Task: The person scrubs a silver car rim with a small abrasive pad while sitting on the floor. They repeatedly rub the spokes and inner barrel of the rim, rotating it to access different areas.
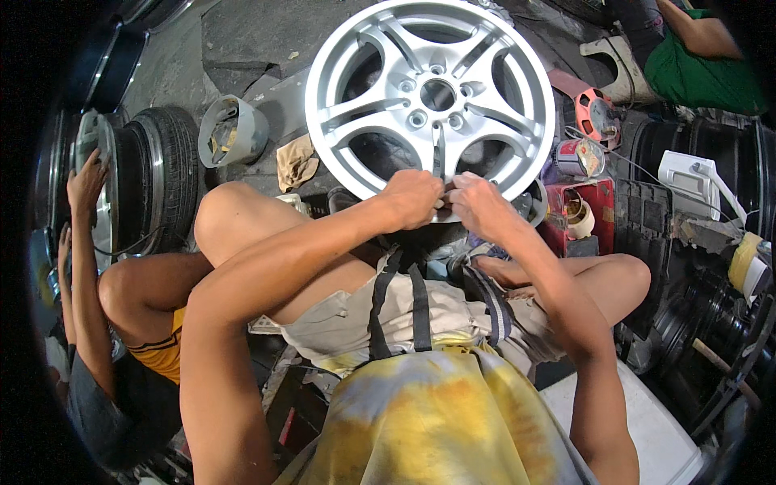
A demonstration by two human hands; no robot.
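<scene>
A silver alloy wheel with paired spokes lies in front of me, its face turned up toward me. At its near edge my left hand is closed in a pinch, knuckles up. Close beside it, fingertips almost meeting, my right hand is pinched too, over the base of the nearest spoke. Whatever lies between the fingers is too small or hidden to make out. Both hands touch or nearly touch the wheel's near lip.
Left stand a white bucket, crumpled brown paper and a tyre, where a co-worker's hand rests on another wheel. Right are a paint tin, a red container, a red-orange reel and another person's arm.
</scene>
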